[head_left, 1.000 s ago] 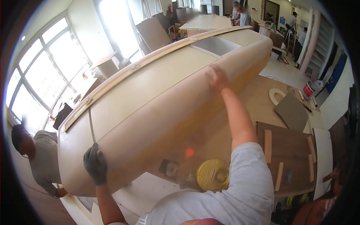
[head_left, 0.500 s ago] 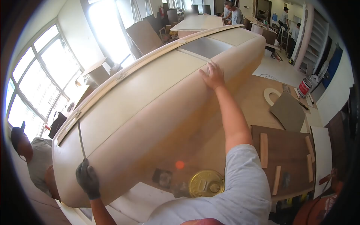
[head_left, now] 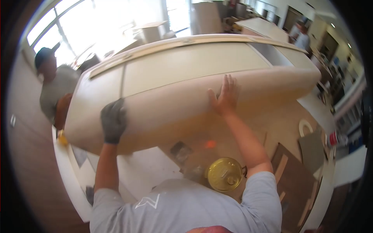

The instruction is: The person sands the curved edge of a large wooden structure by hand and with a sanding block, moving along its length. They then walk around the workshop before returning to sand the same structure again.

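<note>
A long curved panel structure with a pale top and a rounded pinkish-tan side lies across the view. My left hand, in a dark grey glove, rests at its near edge on the left, fingers curled together beside the end of a narrow dark gap; whether anything is in the fingers is hidden. My bare right hand lies on the rounded side with fingers spread, right of the middle. A rectangular opening shows in the top at the right. A light wooden strip runs along the far edge.
A co-worker in a cap stands at the panel's left end. Below lie a round golden lid, a brown board with wooden strips and a pale ring. A can stands right. Others work far back.
The view has swung left, so the structure lies more level. My right hand has come nearer to my left along the rounded side, and both arms now show.
</note>
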